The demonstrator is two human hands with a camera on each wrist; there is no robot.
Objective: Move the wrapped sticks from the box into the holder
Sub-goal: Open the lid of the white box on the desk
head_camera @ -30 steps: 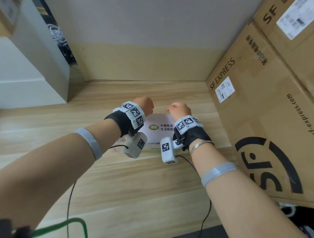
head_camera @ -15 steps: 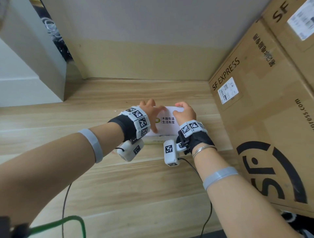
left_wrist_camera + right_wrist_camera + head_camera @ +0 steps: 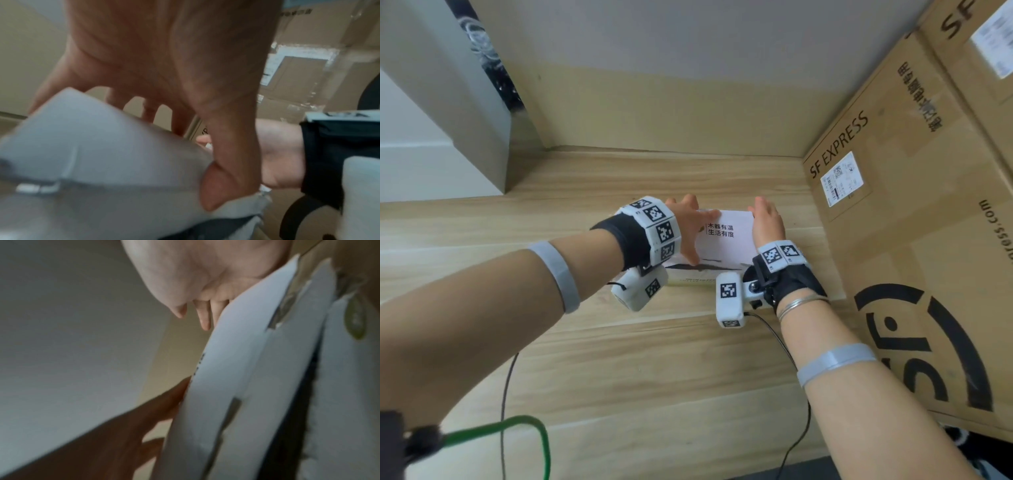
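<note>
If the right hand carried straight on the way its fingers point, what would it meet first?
The right hand rests on the white box, fingers pointing away toward the back wall. Beyond the box's far edge only bare wooden floor shows, so probably the wall; depth is unclear.

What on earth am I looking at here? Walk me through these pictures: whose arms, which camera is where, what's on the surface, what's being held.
No machine here: a person is working with two bare hands. Each wrist wears a black strap with checkered markers and a small white camera.

The wide picture comes from a camera on the person's head, looking down. The two blurry close-ups come from the wrist cameras, looking along each hand.

On the wooden surface lies a flat white box with printed characters. Big brown shipping cartons stand to the right.

The left hand and right hand grip the box lid at either side, and it looks lifted at the near edge. No wrapped sticks or holder are visible yet.
</note>
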